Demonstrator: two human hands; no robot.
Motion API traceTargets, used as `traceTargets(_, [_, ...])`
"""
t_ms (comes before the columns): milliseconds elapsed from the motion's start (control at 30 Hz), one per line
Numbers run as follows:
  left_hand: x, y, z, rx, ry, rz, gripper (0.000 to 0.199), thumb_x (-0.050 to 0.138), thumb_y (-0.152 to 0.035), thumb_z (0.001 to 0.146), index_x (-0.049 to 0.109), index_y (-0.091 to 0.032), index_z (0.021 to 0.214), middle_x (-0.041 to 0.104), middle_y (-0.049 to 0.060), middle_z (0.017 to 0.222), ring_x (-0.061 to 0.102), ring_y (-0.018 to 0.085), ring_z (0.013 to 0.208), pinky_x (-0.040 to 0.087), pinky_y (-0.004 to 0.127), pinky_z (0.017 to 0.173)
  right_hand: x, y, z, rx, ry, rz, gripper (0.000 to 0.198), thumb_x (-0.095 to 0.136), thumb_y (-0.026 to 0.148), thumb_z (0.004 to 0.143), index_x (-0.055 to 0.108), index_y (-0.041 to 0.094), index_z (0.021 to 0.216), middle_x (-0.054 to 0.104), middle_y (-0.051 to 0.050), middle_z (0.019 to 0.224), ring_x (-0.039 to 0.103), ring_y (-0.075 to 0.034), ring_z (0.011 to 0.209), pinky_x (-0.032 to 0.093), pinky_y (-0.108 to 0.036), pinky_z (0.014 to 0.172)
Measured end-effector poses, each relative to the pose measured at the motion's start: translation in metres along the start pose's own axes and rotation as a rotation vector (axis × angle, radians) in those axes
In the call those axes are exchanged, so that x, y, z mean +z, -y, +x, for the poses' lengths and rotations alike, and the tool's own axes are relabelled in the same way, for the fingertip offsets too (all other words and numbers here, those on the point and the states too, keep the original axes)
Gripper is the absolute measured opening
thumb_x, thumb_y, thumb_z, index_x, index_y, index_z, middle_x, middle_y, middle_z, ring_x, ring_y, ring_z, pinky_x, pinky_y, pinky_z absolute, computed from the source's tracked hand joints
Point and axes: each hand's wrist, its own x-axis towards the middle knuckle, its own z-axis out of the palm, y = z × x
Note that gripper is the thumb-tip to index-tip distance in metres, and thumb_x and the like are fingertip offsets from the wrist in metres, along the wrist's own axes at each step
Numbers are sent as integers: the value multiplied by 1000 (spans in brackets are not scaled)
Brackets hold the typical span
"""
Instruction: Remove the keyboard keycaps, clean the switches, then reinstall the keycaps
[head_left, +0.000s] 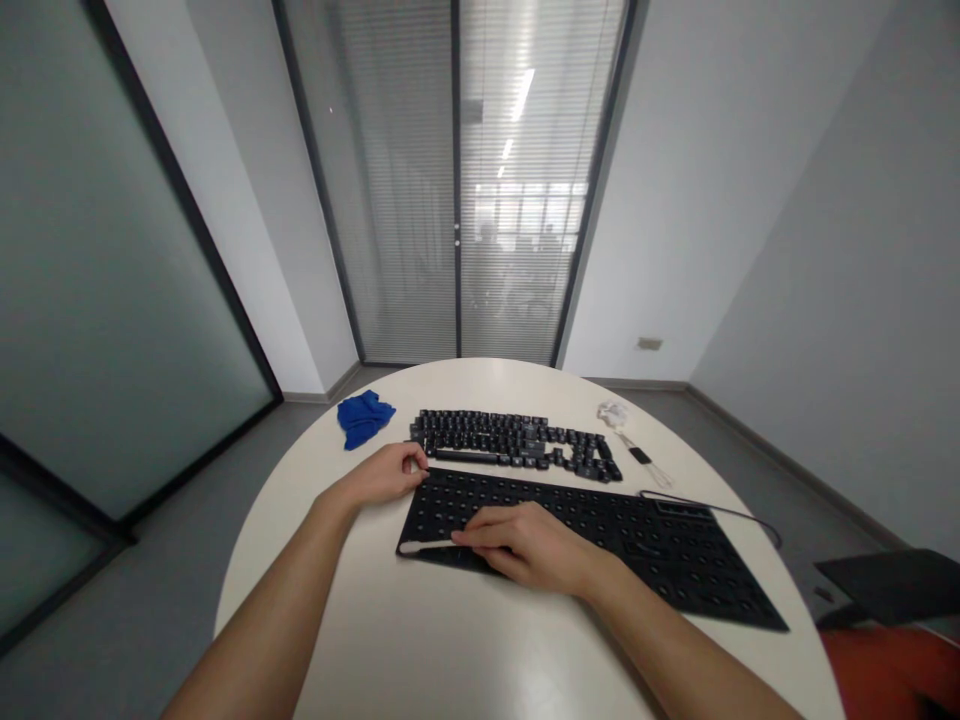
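Note:
A black keyboard base (600,520) with its keycaps off lies at a slant on the table. My left hand (388,472) is at its upper left corner, fingers curled and closed on the edge. My right hand (525,545) rests over the base's left half, pinching a thin white cotton swab (431,546). The swab's thicker tip touches the base near its lower left corner. Behind the base, the loose black keycaps (480,435) are laid out in keyboard order.
A crumpled blue cloth (364,416) lies at the table's far left. At the right are a crumpled white piece (613,412) and a small tool with a black band (640,455). The base's cable (720,502) runs over the right edge of the round table (375,640). A chair (892,590) stands at right.

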Motion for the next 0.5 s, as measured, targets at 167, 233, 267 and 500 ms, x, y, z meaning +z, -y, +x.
traceTargets(167, [2, 2, 0, 12, -23, 21, 20, 60, -30, 78, 68, -16, 90, 60, 1, 70, 56, 18, 66, 39, 25, 62, 1, -3, -1, 48, -14, -63, 42, 46, 17, 97, 62, 29, 133, 70, -3, 122, 68, -16, 103, 50, -24, 88])
traceTargets(233, [2, 1, 0, 11, -25, 24, 19, 59, -29, 79, 68, -17, 90, 59, 0, 69, 56, 18, 66, 38, 25, 61, 0, -8, -1, 94, -58, -105, 43, 45, 17, 98, 61, 30, 135, 68, -4, 124, 67, -17, 106, 50, -26, 90])
traceTargets(267, [2, 1, 0, 12, -25, 27, 19, 58, -29, 79, 68, -17, 90, 59, 0, 70, 56, 18, 66, 38, 25, 61, -1, -12, -2, 122, -87, -125, 43, 45, 17, 98, 60, 30, 136, 68, -4, 124, 67, -17, 107, 51, -27, 91])
traceTargets(500, [3, 1, 1, 45, -43, 54, 18, 56, -26, 81, 69, -17, 87, 62, 2, 75, 56, 18, 69, 36, 25, 61, 2, -34, -3, 307, -263, -209, 40, 42, 20, 100, 61, 28, 134, 68, -6, 124, 66, -21, 110, 52, -33, 95])
